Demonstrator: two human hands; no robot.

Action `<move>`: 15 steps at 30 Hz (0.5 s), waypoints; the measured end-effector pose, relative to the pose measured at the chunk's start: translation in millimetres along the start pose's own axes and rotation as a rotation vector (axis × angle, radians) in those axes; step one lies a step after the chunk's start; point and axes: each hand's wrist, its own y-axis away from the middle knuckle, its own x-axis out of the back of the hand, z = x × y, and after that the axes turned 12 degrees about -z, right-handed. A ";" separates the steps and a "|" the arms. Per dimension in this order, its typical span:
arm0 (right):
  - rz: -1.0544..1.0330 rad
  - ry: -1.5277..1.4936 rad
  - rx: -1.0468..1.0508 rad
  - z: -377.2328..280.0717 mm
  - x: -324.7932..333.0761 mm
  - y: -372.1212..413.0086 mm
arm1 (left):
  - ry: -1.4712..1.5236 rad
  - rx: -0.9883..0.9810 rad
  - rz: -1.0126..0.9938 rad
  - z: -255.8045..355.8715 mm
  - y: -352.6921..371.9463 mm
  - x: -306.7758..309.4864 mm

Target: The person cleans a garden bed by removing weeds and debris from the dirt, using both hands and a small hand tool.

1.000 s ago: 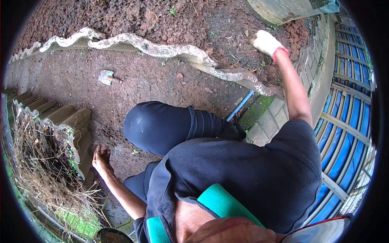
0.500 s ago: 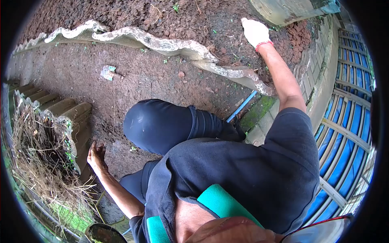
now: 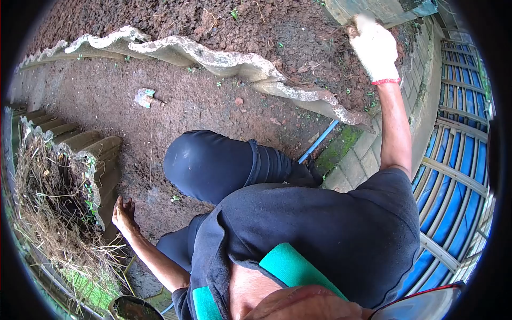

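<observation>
My right hand (image 3: pixel 376 49), in a white knit glove with a red cuff, is above the soil of the raised bed (image 3: pixel 306 40) at the upper right. Its fingers are closed on a small brown clump (image 3: pixel 352 30) that looks like earth or roots; blur hides its exact kind. A weathered container (image 3: pixel 368 9) stands right by the fingertips. At the lower left my bare, dirt-stained left hand (image 3: pixel 124 215) hangs with its fingers apart and holds nothing. It is beside the corrugated sheet (image 3: pixel 106 178) that edges a heap of dry stalks (image 3: pixel 48 192).
A wavy sheet border (image 3: pixel 213 57) separates the bed from the dirt path (image 3: pixel 176 96). On the path lies a small trowel-like tool (image 3: pixel 145 98). A blue pipe (image 3: pixel 318 141) runs near my foot. Paving blocks (image 3: pixel 362 154) and a slatted blue wall (image 3: pixel 453 202) are on the right.
My right hand has risen from the soil and moved right, toward the container, with a brown clump now showing at its fingers. My left hand has shifted slightly, its fingers more spread.
</observation>
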 end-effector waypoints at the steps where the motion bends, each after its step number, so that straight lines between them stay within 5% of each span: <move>1: 0.037 0.017 -0.010 2.7 0.4 -1.1 | -0.001 -0.023 -0.049 0.9 -2.2 0.9; 9: 0.326 0.044 -0.251 12.6 63.8 -7.1 | -0.089 -0.034 -0.046 16.0 -1.0 -11.5; 15: 0.787 0.020 -0.088 18.6 114.8 -10.1 | -0.113 -0.074 -0.078 19.9 -17.0 -23.1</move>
